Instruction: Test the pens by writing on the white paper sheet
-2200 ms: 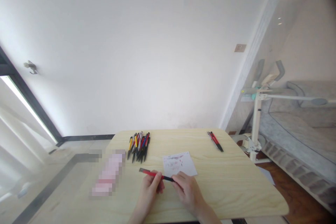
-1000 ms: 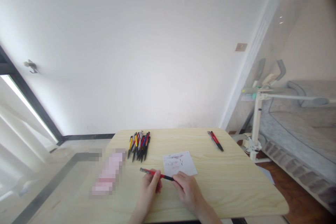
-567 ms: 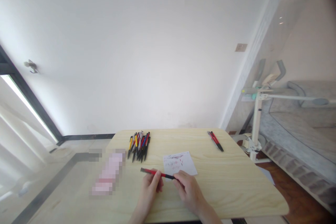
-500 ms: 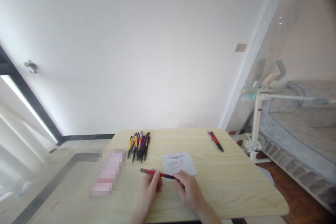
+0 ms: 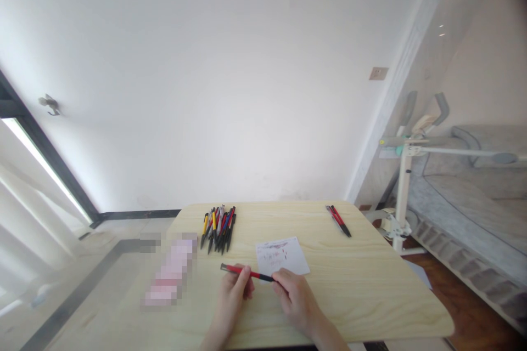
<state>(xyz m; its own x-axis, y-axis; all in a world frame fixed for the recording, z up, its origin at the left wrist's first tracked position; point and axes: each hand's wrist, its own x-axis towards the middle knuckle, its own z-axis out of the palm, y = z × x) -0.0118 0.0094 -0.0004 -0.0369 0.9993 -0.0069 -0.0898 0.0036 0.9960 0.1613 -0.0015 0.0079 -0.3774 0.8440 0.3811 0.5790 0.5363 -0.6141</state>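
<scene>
Table (image 5: 370, 301): pen pile (image 5: 220, 232), far left; two pens (image 5: 340, 223), far right; marked paper (image 5: 290, 258), middle. Red-and-black pen (image 5: 259, 276), crosswise at paper's near edge: left hand (image 5: 234, 292), thumb uppermost, pinches barrel; right hand (image 5: 295, 295), curled, grips black end.

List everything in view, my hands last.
Table: one, pale wood, centre.
Held pen: one, red and black, lower centre.
Pen pile: many, mixed colours, table's far left.
Loose pens: two, red, grey, black, table's right.
Marked paper: one, white, table's middle.
Pixelated patch: one, pinkish, left.
Wall: one, white, behind.
Hook: one, greyish, left.
Socket: one, beige, upper right.
Curtain: one, white, far left.
Exercise machine: one, white and grey, right.
Sofa: one, grey, far right.
Sheet: one, white, lower right.
Left hand: one, bare, gripping held pen.
Right hand: one, bare, gripping held pen.
</scene>
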